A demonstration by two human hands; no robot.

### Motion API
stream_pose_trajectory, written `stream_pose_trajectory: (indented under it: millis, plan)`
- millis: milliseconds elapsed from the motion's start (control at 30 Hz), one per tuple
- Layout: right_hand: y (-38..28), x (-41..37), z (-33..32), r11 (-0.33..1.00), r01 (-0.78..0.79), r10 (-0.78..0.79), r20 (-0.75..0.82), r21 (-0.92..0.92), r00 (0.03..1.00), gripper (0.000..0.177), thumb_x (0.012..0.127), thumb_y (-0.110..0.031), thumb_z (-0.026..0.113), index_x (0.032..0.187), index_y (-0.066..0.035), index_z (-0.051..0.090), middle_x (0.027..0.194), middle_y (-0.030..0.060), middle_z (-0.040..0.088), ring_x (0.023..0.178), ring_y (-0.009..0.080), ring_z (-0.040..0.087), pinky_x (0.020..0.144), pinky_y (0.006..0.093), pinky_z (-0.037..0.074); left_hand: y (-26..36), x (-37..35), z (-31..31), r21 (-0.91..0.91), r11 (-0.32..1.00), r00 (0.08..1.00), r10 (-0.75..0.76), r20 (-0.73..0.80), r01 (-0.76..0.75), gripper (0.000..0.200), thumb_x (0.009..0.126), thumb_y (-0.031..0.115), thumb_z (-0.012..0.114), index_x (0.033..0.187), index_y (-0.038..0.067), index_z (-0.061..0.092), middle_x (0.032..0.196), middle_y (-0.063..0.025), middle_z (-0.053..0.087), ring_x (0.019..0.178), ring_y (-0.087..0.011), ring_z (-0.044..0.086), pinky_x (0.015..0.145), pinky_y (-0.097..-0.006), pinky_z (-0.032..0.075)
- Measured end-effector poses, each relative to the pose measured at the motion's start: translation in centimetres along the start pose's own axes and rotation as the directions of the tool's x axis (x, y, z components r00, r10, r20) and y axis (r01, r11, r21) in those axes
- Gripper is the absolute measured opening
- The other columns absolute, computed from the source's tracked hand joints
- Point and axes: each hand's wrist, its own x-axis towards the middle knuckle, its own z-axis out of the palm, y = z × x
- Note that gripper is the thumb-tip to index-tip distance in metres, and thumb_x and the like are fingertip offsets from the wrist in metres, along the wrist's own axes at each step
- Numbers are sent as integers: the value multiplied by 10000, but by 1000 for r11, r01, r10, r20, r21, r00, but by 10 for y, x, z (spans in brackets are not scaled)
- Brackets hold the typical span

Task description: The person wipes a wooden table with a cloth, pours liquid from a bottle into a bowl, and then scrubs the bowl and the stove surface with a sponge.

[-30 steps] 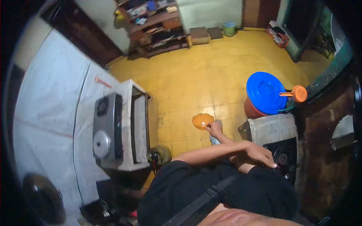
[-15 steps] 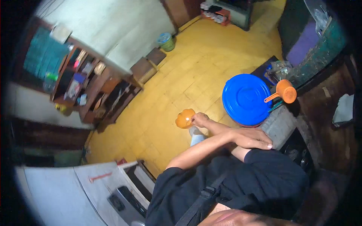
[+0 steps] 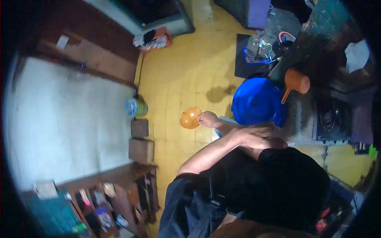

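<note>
My right hand pinches the rim of an orange scalloped bowl, held out in front of me above the yellow floor. The bowl tilts so that I look into it, and nothing shows inside. My left forearm crosses over the right arm. My left hand lies flat across the right upper arm near the black sleeve, its fingers stretched out and partly blurred. Just beyond my arms stands a big blue lidded tub. An orange dipper is beside the tub, its handle pointing towards it.
A stove sits on the counter at right. Behind the tub is a dark mat with a blue tray of small items. Along the left wall stand a lidded bin, brown boxes and a crowded shelf.
My view has turned left, bringing the wall and door side into sight. The bowl stays in my right hand, now tilted differently. The left hand has shifted slightly on the right arm.
</note>
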Motion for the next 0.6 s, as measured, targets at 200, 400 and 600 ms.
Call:
stream_pose_trajectory:
  millis: [200,400,600]
  plan:
    - [59,148,2,987,-127,144,-211,95,967,159,817,-249,603,909,-150,685,877,95,677,878,300,640,796,424,505,-76,-54,-141,181,929,945,327,9,-323,488,743,319,653,1137,42,576,1067,-148,596,1022,-325,544,902,-389,415]
    - [177,246,-170,882,-344,450,-360,323,817,121,791,-177,625,869,-91,662,817,135,663,771,302,646,707,383,510,-205,-125,-341,-368,882,701,-62,-710,-295,267,974,210,451,1075,-12,560,986,-92,585,949,-194,553,884,-340,421]
    - [277,238,-277,762,-481,626,-683,434,376,179,735,-177,702,882,-76,678,818,141,674,755,301,665,666,377,507,-330,-227,-461,-527,830,139,-553,-822,184,149,923,189,584,967,48,603,838,-18,624,722,-83,552,646,-229,436]
